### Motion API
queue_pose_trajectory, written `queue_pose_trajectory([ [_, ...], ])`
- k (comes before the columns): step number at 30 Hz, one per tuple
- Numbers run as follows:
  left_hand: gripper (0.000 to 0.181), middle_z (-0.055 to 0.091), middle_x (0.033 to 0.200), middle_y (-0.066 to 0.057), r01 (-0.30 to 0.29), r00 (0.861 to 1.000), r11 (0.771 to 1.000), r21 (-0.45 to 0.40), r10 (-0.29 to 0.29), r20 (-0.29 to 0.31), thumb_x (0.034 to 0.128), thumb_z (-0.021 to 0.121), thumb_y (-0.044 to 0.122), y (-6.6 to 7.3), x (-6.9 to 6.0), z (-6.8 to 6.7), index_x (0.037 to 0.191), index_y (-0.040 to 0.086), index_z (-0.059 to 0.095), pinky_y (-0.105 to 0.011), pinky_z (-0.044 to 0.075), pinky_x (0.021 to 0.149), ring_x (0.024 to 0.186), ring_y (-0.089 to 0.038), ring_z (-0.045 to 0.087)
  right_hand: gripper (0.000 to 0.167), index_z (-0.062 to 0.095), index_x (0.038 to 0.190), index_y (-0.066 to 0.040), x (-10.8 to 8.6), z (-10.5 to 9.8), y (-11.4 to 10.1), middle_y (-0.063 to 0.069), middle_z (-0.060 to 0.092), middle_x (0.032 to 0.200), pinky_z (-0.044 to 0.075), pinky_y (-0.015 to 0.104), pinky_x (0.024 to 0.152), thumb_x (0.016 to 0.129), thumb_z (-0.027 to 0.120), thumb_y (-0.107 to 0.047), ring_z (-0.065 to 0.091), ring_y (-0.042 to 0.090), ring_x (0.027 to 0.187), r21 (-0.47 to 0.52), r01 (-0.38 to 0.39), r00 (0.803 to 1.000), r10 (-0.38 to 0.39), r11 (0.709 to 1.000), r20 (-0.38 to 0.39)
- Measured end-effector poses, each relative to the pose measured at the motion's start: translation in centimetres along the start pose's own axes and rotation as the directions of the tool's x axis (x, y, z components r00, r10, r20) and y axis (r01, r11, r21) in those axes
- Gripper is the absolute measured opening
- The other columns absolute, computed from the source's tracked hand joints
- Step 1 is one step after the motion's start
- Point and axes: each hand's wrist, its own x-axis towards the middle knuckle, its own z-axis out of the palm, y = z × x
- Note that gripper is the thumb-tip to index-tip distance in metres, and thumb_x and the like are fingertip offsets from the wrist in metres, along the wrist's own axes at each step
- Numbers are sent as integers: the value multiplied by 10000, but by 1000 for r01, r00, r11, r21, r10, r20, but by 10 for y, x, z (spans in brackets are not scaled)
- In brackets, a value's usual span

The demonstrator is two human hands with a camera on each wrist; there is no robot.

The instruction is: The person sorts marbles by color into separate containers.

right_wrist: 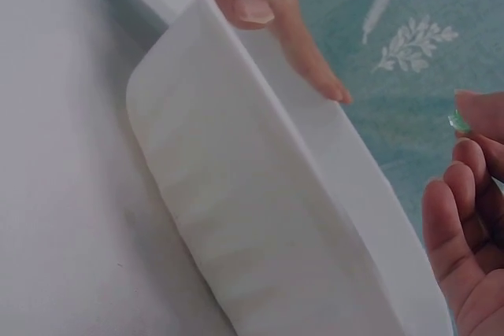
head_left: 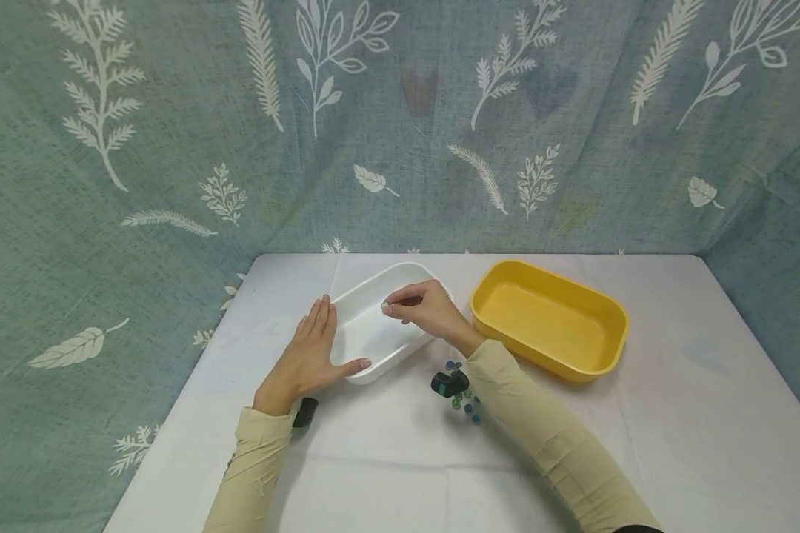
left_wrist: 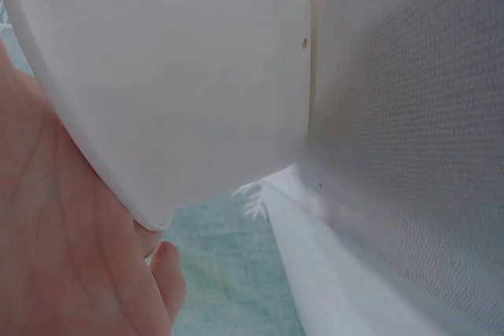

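Over the white tray (head_left: 373, 326), my right hand (head_left: 430, 309) pinches a small green glass piece (right_wrist: 460, 122) between thumb and index finger; the other fingers are curled in the right wrist view. My left hand (head_left: 312, 355) lies against the tray's left end, fingers straight along the outside and thumb over the near rim. In the left wrist view the palm (left_wrist: 71, 226) is beside the tray wall (left_wrist: 181, 76). Several blue and green glass pieces (head_left: 468, 408) lie on the table near my right forearm, partly hidden by the wrist camera and sleeve.
A yellow tray (head_left: 550, 318) stands right of the white one, close to my right forearm. Dark wrist cameras sit under both wrists. The white-covered table (head_left: 387, 474) ends at a green leaf-patterned cloth (head_left: 400, 148) behind and at the sides.
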Motion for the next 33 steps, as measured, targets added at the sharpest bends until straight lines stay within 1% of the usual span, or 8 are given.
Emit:
queue_pose_trajectory([
  [4,1283,-55,1747,-202,-5,1000,1000,4,6,-9,847,571,827,0,0,0,1637,-42,52,-595,123,1303,1636,-364,-40,214,805,1090,-87,3,2,1,87,794,1055,621,393,844,935,777,-233,723,242,922,-31,-7,1000,7,999,10],
  [8,1283,-53,1745,-209,-12,1000,1000,12,12,-14,849,574,823,0,0,1,1634,-51,58,-605,130,1298,1633,-381,-26,218,806,1089,-89,4,4,1,81,795,1052,607,306,796,935,780,-240,714,246,907,-49,-25,999,26,998,24],
  [15,1281,-89,1747,-177,0,1000,1000,14,0,0,850,562,829,-1,0,1,1638,-33,35,-588,119,1306,1637,-354,-51,219,806,1081,-65,8,8,3,94,797,1029,614,428,829,930,784,-222,697,243,853,-69,-22,999,24,997,33],
  [18,1281,-90,1747,-178,-2,1000,1000,12,2,-2,850,567,823,0,0,1,1637,-39,39,-595,119,1305,1636,-361,-46,211,806,1078,-52,10,10,5,113,797,1026,611,471,832,927,784,-199,705,351,889,-77,-16,999,19,997,36],
  [22,1279,-87,1746,-180,-4,1000,1000,11,4,-4,850,570,820,0,0,1,1635,-42,44,-596,122,1304,1636,-364,-42,208,806,1076,-49,11,12,6,117,795,1035,602,326,753,928,781,-193,697,432,951,-91,-22,999,25,996,38],
  [25,1280,-87,1747,-178,-5,1000,1000,9,5,-6,849,573,819,-1,0,2,1636,-40,44,-592,123,1305,1636,-361,-43,212,807,1081,-66,11,12,7,96,795,1039,561,234,707,929,782,-212,703,358,898,-105,-35,999,39,994,34],
  [30,1284,-82,1746,-183,-10,1000,1000,11,10,-9,847,581,817,-1,-1,2,1634,-44,45,-598,131,1302,1636,-369,-31,222,807,1097,-100,7,8,5,71,795,1044,599,315,778,936,779,-249,696,265,860,-115,-49,999,51,992,18],
  [33,1284,-91,1746,-179,-7,1000,1000,17,7,-5,851,575,819,-2,0,1,1635,-41,32,-593,124,1304,1636,-365,-37,241,801,1117,-99,4,2,1,74,792,1063,612,381,836,941,772,-261,707,350,945,-98,-38,999,39,994,9],
])
